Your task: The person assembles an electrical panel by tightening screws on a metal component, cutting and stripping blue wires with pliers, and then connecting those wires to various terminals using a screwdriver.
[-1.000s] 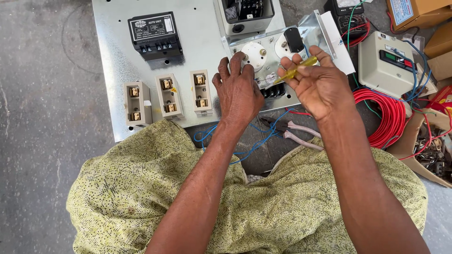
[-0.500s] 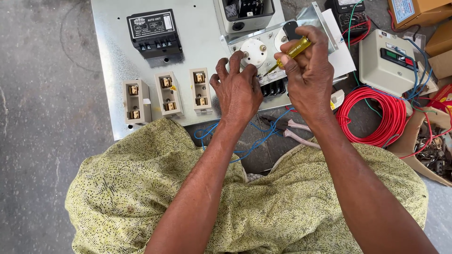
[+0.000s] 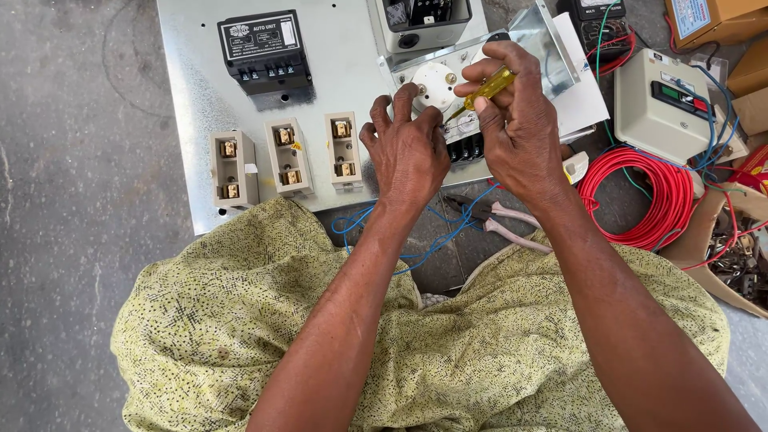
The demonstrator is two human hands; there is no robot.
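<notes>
Head view, the only one: your right hand (image 3: pixel 524 140) is closed around a yellow-handled screwdriver (image 3: pixel 488 86), its tip angled down and left toward the round white component (image 3: pixel 434 84) seated in the folded metal bracket (image 3: pixel 552 44) at the far middle of the grey metal panel (image 3: pixel 336 64). Your left hand (image 3: pixel 410 152) rests just beside it, fingers curled narrowly and pressing at the near edge of that white component and the dark terminal strip (image 3: pixel 464 148) below it; whether those fingers pinch a wire cannot be told, since the hand hides them.

To work the screw well, I judge you should keep the blade square to the screw head and keep the left hand bracing the part so it does not turn, with fingertips kept out of the blade's line in case it slips.

Left of your hands, three beige fuse holders (image 3: pixel 288 156) stand in a row on the panel, with a black control unit (image 3: pixel 264 48) farther off. Blue wire (image 3: pixel 432 236) loops off the near edge of the panel, just beside pink-handled pliers (image 3: pixel 500 220). To the right lie a coil of red wire (image 3: pixel 640 192) and a beige switch box (image 3: pixel 660 104), well clear of the screwdriver.
</notes>
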